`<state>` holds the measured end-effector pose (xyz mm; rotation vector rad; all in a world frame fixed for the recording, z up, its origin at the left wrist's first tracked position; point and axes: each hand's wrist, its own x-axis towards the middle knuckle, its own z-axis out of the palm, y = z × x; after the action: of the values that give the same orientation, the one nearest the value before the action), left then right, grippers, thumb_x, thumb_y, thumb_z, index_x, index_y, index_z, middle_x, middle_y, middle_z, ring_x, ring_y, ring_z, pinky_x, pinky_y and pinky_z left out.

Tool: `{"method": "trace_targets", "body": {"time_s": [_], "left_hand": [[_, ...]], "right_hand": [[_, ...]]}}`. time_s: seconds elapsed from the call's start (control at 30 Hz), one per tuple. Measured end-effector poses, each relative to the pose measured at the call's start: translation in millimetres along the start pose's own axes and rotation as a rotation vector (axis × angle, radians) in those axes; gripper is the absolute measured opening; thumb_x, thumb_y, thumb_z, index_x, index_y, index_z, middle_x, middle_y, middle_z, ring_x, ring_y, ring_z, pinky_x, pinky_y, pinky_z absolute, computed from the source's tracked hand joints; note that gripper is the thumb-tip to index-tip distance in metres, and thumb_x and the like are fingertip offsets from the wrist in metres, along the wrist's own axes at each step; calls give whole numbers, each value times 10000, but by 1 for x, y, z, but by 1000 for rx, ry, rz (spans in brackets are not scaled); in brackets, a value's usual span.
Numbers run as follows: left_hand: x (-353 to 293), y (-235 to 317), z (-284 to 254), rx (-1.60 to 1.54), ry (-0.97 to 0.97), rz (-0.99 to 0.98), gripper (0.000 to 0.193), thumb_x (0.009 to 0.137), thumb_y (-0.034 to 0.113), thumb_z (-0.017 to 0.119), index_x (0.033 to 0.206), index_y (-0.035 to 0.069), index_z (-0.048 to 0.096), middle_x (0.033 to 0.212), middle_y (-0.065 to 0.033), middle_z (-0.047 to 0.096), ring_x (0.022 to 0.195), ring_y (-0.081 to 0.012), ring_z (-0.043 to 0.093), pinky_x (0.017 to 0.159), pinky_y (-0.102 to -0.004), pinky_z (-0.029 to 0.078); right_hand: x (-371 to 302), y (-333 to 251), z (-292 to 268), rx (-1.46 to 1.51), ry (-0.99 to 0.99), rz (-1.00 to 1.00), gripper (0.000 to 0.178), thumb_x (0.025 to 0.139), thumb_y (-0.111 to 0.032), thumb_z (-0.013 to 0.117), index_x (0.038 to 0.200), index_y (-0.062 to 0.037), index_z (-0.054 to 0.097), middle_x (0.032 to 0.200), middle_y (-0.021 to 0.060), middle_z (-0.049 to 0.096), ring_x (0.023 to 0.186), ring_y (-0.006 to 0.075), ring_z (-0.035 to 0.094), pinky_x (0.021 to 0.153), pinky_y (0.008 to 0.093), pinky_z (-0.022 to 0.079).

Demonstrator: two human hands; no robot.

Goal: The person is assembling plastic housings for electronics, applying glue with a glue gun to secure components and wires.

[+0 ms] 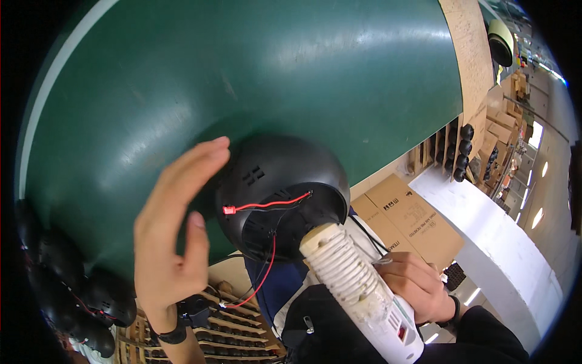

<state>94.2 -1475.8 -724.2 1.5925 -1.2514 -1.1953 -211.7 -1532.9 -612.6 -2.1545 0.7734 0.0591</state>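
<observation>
A round black plastic shell (285, 155) rests at the near edge of the green tabletop, its open side facing me. Two wire pairs, red and black, come out of its hollow, one ending in a red connector (229, 210), the other in a small pale plug (223, 305). My left hand (173, 233) is open at the shell's left side, thumb apart from the fingers; whether the fingertips touch it I cannot tell. My right hand (412, 282) is closed around a white gun-shaped tool (364, 291) with a coil-wrapped nozzle and red switch. The nozzle tip overlaps the shell's opening.
More black shells (63, 261) crowd the table's left end. Below the edge stands a slatted rack (236, 333) holding several dark round parts. To the right are a flat cardboard box (412, 218), a white surface (485, 224) and another rack of black parts (464, 151).
</observation>
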Motion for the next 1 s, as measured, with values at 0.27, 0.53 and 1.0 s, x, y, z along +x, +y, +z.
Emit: {"method": "trace_targets", "body": {"time_s": [0.27, 0.53, 1.0], "left_hand": [[5, -4, 6, 268, -306, 79, 1034, 522, 154, 892, 1436, 62, 419, 1497, -189, 411, 1330, -369, 465, 1066, -445, 421], [62, 30, 76, 202, 270, -146, 1045, 726, 299, 852, 1518, 6, 236, 1486, -262, 377, 1286, -427, 484, 987, -452, 501], [255, -21, -219, 1383, 1004, -10, 916, 656, 364, 850, 1443, 198, 412, 1389, -204, 477, 1221, -456, 491, 921, -595, 476]], "right_hand": [[-16, 10, -15, 214, -42, 241, 248, 799, -156, 691, 992, -1, 686, 1059, 162, 703, 911, 275, 708, 805, 369, 565], [-46, 55, -17, 1069, 521, 401, 604, 843, -322, 729, 1278, -13, 447, 1194, 247, 528, 461, 194, 549, 417, 305, 448], [-96, 93, 16, 1380, 137, 343, 503, 838, -169, 689, 1280, -86, 462, 1338, 329, 470, 467, 189, 520, 441, 324, 411]]}}
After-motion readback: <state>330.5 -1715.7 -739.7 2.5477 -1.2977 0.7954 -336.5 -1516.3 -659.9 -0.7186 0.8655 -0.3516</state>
